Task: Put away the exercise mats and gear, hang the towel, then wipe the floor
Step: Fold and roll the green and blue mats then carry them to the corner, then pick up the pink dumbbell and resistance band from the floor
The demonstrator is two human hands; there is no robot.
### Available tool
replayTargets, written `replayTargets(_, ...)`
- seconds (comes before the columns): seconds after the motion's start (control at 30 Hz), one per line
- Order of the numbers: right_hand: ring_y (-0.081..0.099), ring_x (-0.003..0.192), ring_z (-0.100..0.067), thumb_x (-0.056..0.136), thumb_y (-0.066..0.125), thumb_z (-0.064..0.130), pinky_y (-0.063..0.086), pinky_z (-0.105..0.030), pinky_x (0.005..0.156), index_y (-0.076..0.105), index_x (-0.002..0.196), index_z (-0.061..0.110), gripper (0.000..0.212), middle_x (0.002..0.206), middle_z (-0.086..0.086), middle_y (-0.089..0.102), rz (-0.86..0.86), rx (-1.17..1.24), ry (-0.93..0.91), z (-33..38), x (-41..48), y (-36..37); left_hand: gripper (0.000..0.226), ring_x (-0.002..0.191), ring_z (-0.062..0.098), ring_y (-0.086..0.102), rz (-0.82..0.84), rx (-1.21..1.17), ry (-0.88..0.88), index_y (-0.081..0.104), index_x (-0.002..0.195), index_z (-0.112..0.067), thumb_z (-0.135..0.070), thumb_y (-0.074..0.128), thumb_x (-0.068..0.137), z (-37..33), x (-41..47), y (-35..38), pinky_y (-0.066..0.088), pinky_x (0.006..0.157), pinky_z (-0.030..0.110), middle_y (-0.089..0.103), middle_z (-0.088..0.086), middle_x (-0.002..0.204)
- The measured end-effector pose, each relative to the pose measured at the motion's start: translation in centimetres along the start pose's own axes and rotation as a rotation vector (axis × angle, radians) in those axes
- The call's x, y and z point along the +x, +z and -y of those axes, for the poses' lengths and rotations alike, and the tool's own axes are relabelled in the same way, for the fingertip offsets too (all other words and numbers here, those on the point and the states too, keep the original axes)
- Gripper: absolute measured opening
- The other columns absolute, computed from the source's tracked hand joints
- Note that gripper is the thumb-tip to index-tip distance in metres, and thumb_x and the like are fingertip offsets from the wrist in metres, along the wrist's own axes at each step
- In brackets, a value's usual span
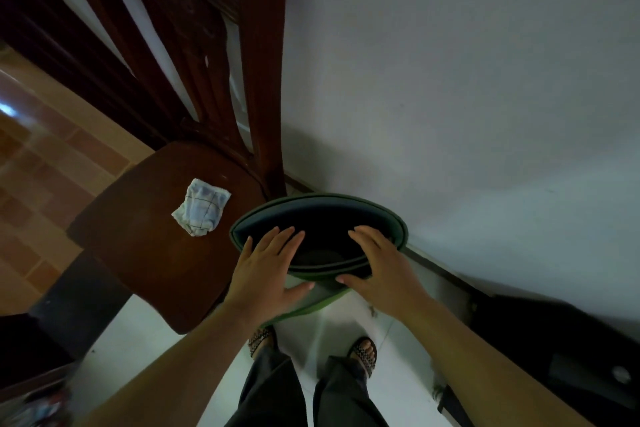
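Observation:
A green exercise mat (322, 208), loosely rolled, stands on end on the white floor between the chair and the wall; I look down into its dark open top. My left hand (270, 267) lies over the near left rim with straight fingers reaching inside and the thumb along the outer edge. My right hand (377, 263) rests on the near right rim, fingers straight, thumb pointing left along the edge. A small crumpled white checked cloth (201, 207) lies on the chair seat.
A dark wooden chair (145, 253) stands left of the mat, its back against the white wall (467, 80). A dark object (561, 350) sits on the floor at the right by the baseboard. My sandalled feet stand on white tiles (346, 319) below the mat.

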State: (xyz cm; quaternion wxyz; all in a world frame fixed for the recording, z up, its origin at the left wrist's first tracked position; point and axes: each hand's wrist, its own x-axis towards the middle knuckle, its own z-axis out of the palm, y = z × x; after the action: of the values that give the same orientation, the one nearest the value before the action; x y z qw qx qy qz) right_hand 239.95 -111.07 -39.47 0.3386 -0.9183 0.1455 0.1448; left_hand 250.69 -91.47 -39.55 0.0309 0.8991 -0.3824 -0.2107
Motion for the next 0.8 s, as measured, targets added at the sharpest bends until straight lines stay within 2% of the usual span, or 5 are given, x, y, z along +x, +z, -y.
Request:
replayTargets(0.13,0.032,0.134,-0.013,0.086,0.061,0.047,0.033,-0.033,0.109,0.031,0.143,0.022,0.070,0.147,0.006,0.032,-0.035,0.071,0.020,2.5,-3.2,-2.8,0.082,0.142,0.017,0.018,-0.022,-0.010,0.005,0.017,0.147,-0.028,-0.069,0.017,0.076,-1.7,-1.9,-3.6,0.020,0.114,0.047,0.024,-0.005,0.153)
replayTargets(0.3,0.040,0.129,-0.017,0.085,0.063,0.043,0.038,-0.035,0.105,0.036,0.141,0.022,0.065,0.143,0.004,0.039,-0.046,0.084,0.050,5.9,-7.8,-5.9,0.076,0.132,0.019,0.039,-0.089,-0.053,0.111,0.034,0.142,-0.022,-0.063,0.018,0.080,-3.5,-3.8,-7.8,0.038,0.104,0.043,0.041,0.000,0.144)
replayTargets(0.43,0.038,0.129,-0.016,0.086,0.063,0.040,0.034,-0.030,0.106,0.036,0.141,0.020,0.064,0.144,0.004,0.036,-0.114,0.069,0.099,8.0,-11.3,-8.7,0.069,0.130,0.019,0.042,-0.139,-0.043,0.215,0.038,0.140,-0.018,-0.059,0.026,0.085,-5.4,-4.5,-11.3,0.036,0.104,0.039,0.046,0.002,0.140)
replayTargets(0.63,0.043,0.124,-0.018,0.086,0.063,0.038,0.039,-0.031,0.100,0.039,0.137,0.023,0.058,0.139,0.002,0.040,-0.306,0.056,0.225,11.5,-15.9,-12.3,0.066,0.120,0.020,0.050,-0.195,0.030,0.390,0.043,0.133,-0.023,-0.059,0.018,0.083,-7.7,-4.1,-17.0,0.041,0.099,0.047,0.051,-0.003,0.132)
replayTargets(0.8,0.034,0.134,-0.019,0.087,0.060,0.044,0.032,-0.035,0.109,0.038,0.139,0.021,0.061,0.148,0.000,0.031,-0.439,0.027,0.301,15.3,-18.6,-13.7,0.068,0.126,0.021,0.046,-0.225,0.027,0.564,0.043,0.135,-0.022,-0.061,0.021,0.083,-9.0,-4.4,-20.9,0.040,0.099,0.051,0.050,-0.001,0.134)
